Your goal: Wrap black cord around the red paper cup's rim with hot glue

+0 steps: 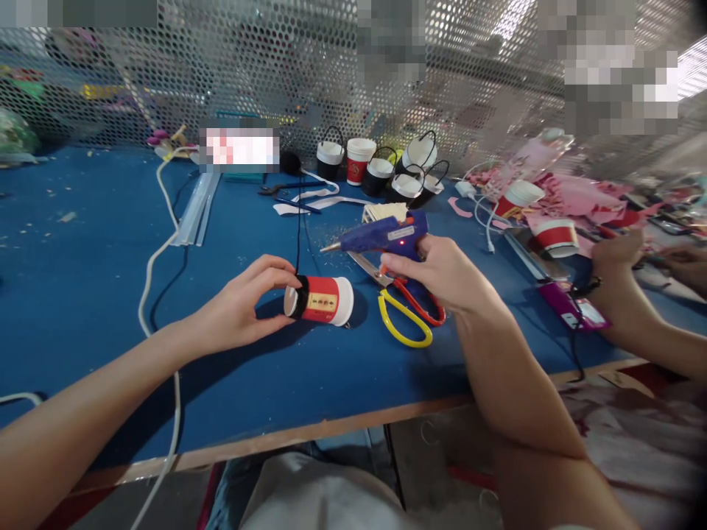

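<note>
Now my left hand [243,305] pinches the black-banded end of a red paper cup with white rims [321,299], lying on its side on the blue felt table [82,294]. My right hand [436,274] grips a blue plastic glue gun [381,235], nozzle pointing left above the cup, yellow-and-red-handled scissors [406,316] just beneath.

Both forearms are seen bare from the lower edge of the picture up to the wrists; no sleeves, cuffs or gloves are worn on them. The left hand [237,309] and the right hand [442,272] are likewise uncovered, and no ring, watch, bracelet or band can be made out on either. At the bottom centre, a pale grey-white garment is seen over the lap or torso, with a patch of blue cloth beside it on its left. Nothing further of the clothing can be told.
</note>
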A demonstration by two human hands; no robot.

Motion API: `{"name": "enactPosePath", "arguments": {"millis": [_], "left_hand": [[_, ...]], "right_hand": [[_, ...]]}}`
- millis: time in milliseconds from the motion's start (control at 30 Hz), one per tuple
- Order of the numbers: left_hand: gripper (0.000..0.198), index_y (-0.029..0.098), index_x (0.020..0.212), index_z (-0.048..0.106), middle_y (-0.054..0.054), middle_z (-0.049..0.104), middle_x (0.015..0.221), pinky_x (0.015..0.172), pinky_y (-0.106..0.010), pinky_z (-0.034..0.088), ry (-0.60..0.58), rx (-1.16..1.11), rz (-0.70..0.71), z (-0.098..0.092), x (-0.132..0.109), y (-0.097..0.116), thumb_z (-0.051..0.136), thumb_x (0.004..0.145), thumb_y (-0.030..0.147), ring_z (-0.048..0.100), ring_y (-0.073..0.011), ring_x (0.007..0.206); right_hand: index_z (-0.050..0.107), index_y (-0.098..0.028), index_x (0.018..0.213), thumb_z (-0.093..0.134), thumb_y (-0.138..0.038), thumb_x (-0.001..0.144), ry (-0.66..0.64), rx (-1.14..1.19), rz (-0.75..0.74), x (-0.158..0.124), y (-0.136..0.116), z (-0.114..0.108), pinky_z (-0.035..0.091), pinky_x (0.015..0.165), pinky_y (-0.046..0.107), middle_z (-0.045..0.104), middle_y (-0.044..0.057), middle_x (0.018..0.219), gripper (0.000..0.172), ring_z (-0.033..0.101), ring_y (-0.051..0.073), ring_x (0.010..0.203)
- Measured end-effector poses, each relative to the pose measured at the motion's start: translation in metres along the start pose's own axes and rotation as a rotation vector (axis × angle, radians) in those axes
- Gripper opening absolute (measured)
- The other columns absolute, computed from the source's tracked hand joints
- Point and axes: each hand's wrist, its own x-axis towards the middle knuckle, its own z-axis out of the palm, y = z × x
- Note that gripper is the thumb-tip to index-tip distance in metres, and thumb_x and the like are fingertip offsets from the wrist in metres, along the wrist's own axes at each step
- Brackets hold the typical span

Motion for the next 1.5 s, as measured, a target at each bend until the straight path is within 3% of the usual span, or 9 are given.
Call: {"name": "enactPosePath", "arguments": {"millis": [300,433,667,800,933,1033,1200,1333,1500], "left_hand": [[0.031,0.021,0.110,0.046,-0.013,0.047,0.125,0.094,-0.041,0.049,0.002,-0.004,-0.001,0.000,-0.002,0.000,0.059,0.082,0.022,0.052,-0.0241,0.116],[0.030,0.021,0.109,0.048,-0.012,0.047,0.127,0.095,-0.043,0.049,0.010,-0.023,-0.018,0.001,-0.001,0.001,0.060,0.081,0.022,0.052,-0.0257,0.117],[0.031,0.021,0.109,0.048,-0.011,0.046,0.123,0.091,-0.040,0.051,0.017,-0.021,-0.023,0.001,-0.001,0.001,0.061,0.080,0.022,0.052,-0.0247,0.113],[0.031,0.021,0.110,0.047,-0.010,0.047,0.118,0.090,-0.039,0.050,0.008,0.012,-0.003,0.001,0.000,0.001,0.060,0.081,0.022,0.053,-0.0232,0.109],[0.032,0.022,0.111,0.046,-0.010,0.047,0.115,0.090,-0.039,0.049,0.001,0.035,0.017,0.001,-0.001,0.002,0.059,0.082,0.022,0.052,-0.0227,0.108],[0.032,0.023,0.111,0.045,-0.009,0.046,0.114,0.090,-0.038,0.049,-0.006,0.048,0.020,0.001,-0.001,0.003,0.059,0.082,0.023,0.051,-0.0228,0.108],[0.032,0.024,0.112,0.044,-0.008,0.045,0.113,0.090,-0.036,0.049,-0.021,0.061,0.046,0.000,0.000,0.005,0.057,0.084,0.020,0.050,-0.0214,0.108],[0.032,0.023,0.112,0.045,-0.009,0.044,0.113,0.090,-0.035,0.049,-0.014,0.060,0.057,-0.001,-0.001,0.007,0.058,0.084,0.019,0.050,-0.0212,0.108],[0.038,0.022,0.115,0.045,-0.010,0.046,0.116,0.094,-0.041,0.049,0.008,-0.026,0.028,0.004,-0.002,0.004,0.061,0.081,0.018,0.049,-0.0240,0.112]], "right_hand": [[0.048,-0.019,0.069,0.065,-0.045,0.074,0.228,-0.124,0.160,0.046,0.035,-0.028,0.038,0.043,0.025,0.055,0.000,0.050,0.032,0.051,0.012,0.043],[0.045,-0.019,0.057,0.058,-0.050,0.077,0.298,-0.477,0.137,0.058,0.048,-0.034,0.032,0.048,0.026,0.051,0.001,0.052,0.038,0.049,0.013,0.050],[0.067,-0.010,0.084,0.050,-0.047,0.084,0.331,-0.830,0.189,0.061,0.059,-0.028,0.041,0.069,0.035,0.063,0.018,0.088,0.041,0.059,0.029,0.086],[0.068,-0.009,0.093,0.054,-0.034,0.084,0.474,-0.904,0.086,0.049,0.033,-0.014,0.040,0.079,0.041,0.060,0.021,0.104,0.030,0.053,0.033,0.102],[0.065,-0.015,0.072,0.040,-0.045,0.092,0.149,-0.601,-0.228,0.037,-0.014,0.017,0.038,0.068,0.030,0.062,0.008,0.077,0.043,0.056,0.018,0.074],[0.061,-0.016,0.065,0.034,-0.051,0.093,-0.136,-0.504,-0.288,0.037,-0.042,0.046,0.035,0.064,0.028,0.061,0.008,0.071,0.053,0.056,0.016,0.070],[0.057,-0.015,0.061,0.038,-0.059,0.086,-0.282,-0.526,-0.161,0.054,-0.061,0.079,0.034,0.060,0.030,0.059,0.011,0.066,0.054,0.055,0.020,0.066],[0.058,-0.016,0.060,0.051,-0.034,0.079,-0.404,-0.391,-0.224,0.062,-0.058,0.087,0.032,0.056,0.027,0.058,0.005,0.063,0.027,0.051,0.014,0.061],[0.056,-0.014,0.064,0.051,-0.026,0.079,-0.263,-0.176,-0.271,0.054,-0.051,0.075,0.034,0.057,0.024,0.057,0.000,0.062,0.020,0.047,0.009,0.059]]}}
